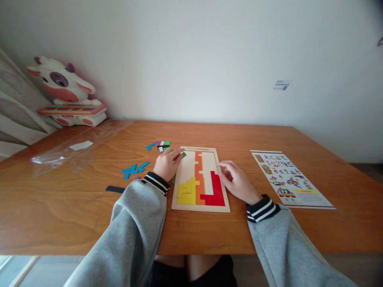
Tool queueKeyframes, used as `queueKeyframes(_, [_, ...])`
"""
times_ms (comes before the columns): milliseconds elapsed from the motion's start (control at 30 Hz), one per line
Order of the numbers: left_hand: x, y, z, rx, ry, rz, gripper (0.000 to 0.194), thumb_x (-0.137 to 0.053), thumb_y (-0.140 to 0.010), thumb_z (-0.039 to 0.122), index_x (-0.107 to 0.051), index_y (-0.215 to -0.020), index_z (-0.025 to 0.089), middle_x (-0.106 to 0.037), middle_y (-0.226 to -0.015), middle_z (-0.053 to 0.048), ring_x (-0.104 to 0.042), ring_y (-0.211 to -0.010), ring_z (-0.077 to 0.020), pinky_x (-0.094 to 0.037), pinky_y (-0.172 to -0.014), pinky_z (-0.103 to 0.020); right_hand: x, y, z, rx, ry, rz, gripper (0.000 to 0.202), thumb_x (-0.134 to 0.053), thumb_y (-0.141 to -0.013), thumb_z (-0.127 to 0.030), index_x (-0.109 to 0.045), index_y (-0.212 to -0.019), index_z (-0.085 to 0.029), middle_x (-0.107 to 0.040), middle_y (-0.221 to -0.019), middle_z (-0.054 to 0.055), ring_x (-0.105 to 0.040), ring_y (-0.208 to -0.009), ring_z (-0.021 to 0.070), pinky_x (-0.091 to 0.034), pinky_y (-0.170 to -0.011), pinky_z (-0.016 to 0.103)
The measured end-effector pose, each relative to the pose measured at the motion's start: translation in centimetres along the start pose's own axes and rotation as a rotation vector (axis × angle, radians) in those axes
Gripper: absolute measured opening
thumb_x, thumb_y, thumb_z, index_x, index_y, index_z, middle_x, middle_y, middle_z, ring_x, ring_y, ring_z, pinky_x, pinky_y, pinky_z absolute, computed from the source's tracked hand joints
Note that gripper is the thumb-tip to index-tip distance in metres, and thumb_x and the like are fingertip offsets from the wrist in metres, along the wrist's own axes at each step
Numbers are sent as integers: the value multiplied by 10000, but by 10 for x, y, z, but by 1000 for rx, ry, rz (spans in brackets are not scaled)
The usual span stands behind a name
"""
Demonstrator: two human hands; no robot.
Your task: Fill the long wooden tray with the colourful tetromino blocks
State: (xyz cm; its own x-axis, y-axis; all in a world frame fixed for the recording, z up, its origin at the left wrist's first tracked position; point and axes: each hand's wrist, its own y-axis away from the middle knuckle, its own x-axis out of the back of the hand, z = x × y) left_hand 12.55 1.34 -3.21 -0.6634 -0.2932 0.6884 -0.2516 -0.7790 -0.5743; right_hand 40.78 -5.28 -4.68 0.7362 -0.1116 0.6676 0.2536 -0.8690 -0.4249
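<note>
Over puzzle board (224,208), left hand (166,164) likely pinching green piece (184,154).

a: your sleeves (137,219)?
b: plain grey; your cuffs (263,208) black, striped white.
a: your board (191,208)?
b: pale wood tone; against it yellow pieces (186,194), orange pieces (199,175), red pieces (218,191), a green piece (184,154).
a: your tabletop (89,223)?
b: orange-brown; on it blue pieces (129,172), a black strip (115,189).
a: your sheet (287,173)?
b: white, multicoloured figures (295,182), yellow bar (305,191).
</note>
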Motion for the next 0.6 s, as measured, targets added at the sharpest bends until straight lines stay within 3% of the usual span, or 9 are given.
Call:
queueKeyframes(100, [-11, 6, 25, -132, 168, -18, 248, -523, -938, 248, -704, -1101, 201, -646, -892, -48, -619, -728, -117, -537, -704, -228, 0, 0, -2, 10, 18, 0, 224, -514, -946, -270, -585, -1154, -224, -613, -1110, 93, -595, -729, 162, -546, -747, 360])
queueKeyframes(233, [-19, 13, 48, -108, 388, -155, 181, -560, -926, 239, -699, -1017, 169, -679, -886, -51, -633, -696, -106, -538, -655, -214, 0, 0, -7, 29, 10, -7, 212, -520, -956, -290, -600, -1141, -228, -648, -1085, 78, -603, -771, 167, -529, -771, 349])
queueKeyframes(367, [-20, 17, 57, -30, 467, -244, 88, -627, -887, 248, -658, -930, 178, -725, -820, -15, -674, -718, -123, -548, -689, -234, -1, -1, -15, 9, -43, -17, 221, -554, -946, -337, -628, -1118, -220, -696, -984, 56, -613, -726, 154, -518, -692, 302])
queueKeyframes(600, [-20, 19, 61, 28, 452, -272, 80, -669, -861, 244, -642, -915, 191, -751, -833, 5, -703, -765, -136, -531, -740, -255, -6, 0, -18, -29, -144, -46, 191, -577, -932, -350, -672, -1032, -218, -722, -871, 27, -634, -691, 139, -505, -622, 260])
